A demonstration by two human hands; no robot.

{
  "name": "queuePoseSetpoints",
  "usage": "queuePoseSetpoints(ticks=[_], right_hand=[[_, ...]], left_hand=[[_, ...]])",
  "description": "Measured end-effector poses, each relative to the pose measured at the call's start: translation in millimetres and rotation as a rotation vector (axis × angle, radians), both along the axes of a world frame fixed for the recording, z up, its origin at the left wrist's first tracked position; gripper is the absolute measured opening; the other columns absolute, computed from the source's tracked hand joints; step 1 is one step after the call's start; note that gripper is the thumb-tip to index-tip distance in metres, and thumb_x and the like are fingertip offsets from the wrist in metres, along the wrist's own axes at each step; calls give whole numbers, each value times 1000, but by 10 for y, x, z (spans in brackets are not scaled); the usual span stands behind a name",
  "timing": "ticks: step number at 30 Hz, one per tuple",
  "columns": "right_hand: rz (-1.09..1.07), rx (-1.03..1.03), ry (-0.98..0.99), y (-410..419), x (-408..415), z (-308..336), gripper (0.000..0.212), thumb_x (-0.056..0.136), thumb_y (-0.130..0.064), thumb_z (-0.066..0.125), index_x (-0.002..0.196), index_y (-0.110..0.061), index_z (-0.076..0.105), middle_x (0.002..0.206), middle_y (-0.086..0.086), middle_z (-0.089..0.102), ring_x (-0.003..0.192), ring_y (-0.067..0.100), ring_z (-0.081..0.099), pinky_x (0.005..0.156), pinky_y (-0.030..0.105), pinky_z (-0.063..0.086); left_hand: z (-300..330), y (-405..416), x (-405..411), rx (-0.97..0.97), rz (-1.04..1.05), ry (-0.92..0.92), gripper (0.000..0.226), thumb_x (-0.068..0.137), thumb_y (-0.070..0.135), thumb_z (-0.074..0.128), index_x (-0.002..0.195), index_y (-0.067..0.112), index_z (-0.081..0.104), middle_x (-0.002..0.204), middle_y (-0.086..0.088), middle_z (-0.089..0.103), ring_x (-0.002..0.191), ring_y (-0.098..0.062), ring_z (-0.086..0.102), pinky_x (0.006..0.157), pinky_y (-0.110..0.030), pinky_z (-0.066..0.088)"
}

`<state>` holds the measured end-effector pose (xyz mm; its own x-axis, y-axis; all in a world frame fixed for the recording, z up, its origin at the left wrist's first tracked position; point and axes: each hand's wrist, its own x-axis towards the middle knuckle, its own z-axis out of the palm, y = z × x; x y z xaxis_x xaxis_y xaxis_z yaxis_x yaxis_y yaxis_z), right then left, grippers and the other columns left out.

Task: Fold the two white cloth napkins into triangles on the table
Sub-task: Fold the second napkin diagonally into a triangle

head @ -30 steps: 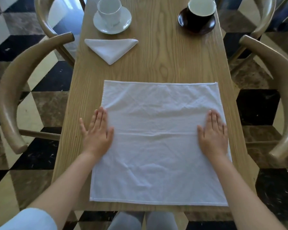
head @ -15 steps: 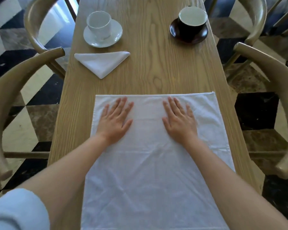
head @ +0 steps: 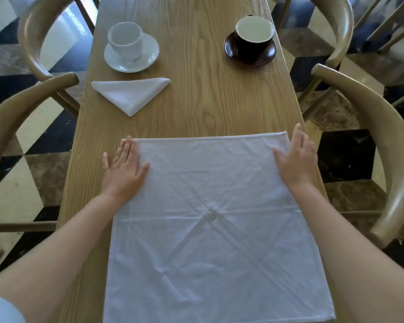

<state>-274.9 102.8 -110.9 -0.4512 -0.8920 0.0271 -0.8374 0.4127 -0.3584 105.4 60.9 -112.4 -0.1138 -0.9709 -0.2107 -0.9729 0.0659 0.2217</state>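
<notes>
Both hands are flat, fingers straight, holding nothing: left hand (head: 124, 170) presses the far left corner of the unfolded napkin (head: 217, 229), right hand (head: 296, 159) the far right edge. That napkin's spread square on the near end of the wooden table (head: 208, 94), creases crossing at its middle. I'd say keep smoothing outward until the edges lie true, then take one corner across to its opposite, matching hems. The folded napkin (head: 131, 93) already sits far left, just near of the white cup and saucer (head: 130, 48).
</notes>
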Motion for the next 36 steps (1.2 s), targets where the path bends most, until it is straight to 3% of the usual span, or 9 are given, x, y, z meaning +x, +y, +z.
queuePoseSetpoints(ticks=[5, 10, 13, 20, 23, 25, 28, 31, 36], right_hand=[[-116, -14, -126, 88, -14, 111, 34, 84, -24, 61, 115, -8, 56, 103, 12, 60, 96, 29, 53, 88, 38, 34], [-119, 40, -249, 215, 30, 253, 15, 84, -18, 58, 97, -11, 60, 99, 7, 57, 96, 25, 53, 85, 37, 44], [-80, 28, -362, 316, 44, 298, 20, 82, -12, 57, 102, -10, 56, 105, 7, 58, 96, 26, 54, 74, 30, 39], [-8, -183, -469, 640, 243, 446, 47, 80, 5, 49, 124, -12, 50, 109, 6, 60, 91, 16, 52, 81, 23, 42], [157, -346, -359, 793, 401, 528, 56, 78, 12, 46, 129, -11, 51, 107, 8, 64, 85, 20, 58, 75, 16, 40], [293, -401, -294, 922, 549, 554, 66, 78, 12, 48, 138, -14, 42, 87, 9, 62, 70, 22, 55, 63, 26, 45], [465, -442, -184, 1161, 821, 548, 77, 77, 11, 50, 144, -20, 26, 74, 2, 53, 61, 19, 48, 55, 29, 43], [694, -479, -92, 1402, 1062, 483, 71, 79, 6, 46, 144, -16, 28, 90, -8, 43, 63, 19, 45, 59, 27, 38], [790, -346, -101, 1722, 1308, 268, 71, 79, 8, 49, 143, -16, 31, 106, -7, 64, 65, 19, 44, 56, 35, 45]], left_hand=[[144, 853, -757, -139, -211, 260, 63, 89, 45, 29, 145, 16, 29, 154, -4, 20, 141, -16, 18, 110, -52, 14], [-57, 1499, -1179, -102, -433, 88, 61, 86, 46, 38, 143, 24, 34, 152, -4, 26, 139, -24, 28, 110, -49, 15], [-75, 1472, -1182, -98, -435, 40, 63, 86, 47, 38, 144, 24, 33, 153, -5, 25, 141, -25, 23, 111, -51, 13], [-31, 1460, -1207, -36, -416, 30, 63, 87, 50, 32, 146, 29, 21, 156, -1, 13, 144, -22, 11, 114, -47, 3], [64, 1405, -1270, 33, -273, 266, 52, 97, 41, 39, 145, 29, 24, 155, 4, 4, 145, -16, 1, 115, -38, -3], [303, 1350, -1324, 196, 87, 801, 32, 98, 24, 44, 129, 19, 53, 146, -7, 39, 137, -22, 35, 113, -37, 20], [632, 1312, -1242, 528, 497, 1395, 48, 89, 54, 37, 114, 21, 60, 111, -12, 69, 100, -24, 67, 80, -34, 54], [753, 1362, -1051, 753, 595, 1373, 70, 77, 73, 38, 113, 17, 59, 101, -13, 72, 92, -29, 69, 70, -36, 52], [610, 1605, -807, 705, 653, 1077, 25, 91, 21, 55, 108, 4, 61, 84, -11, 74, 75, -22, 72, 58, -24, 54]])
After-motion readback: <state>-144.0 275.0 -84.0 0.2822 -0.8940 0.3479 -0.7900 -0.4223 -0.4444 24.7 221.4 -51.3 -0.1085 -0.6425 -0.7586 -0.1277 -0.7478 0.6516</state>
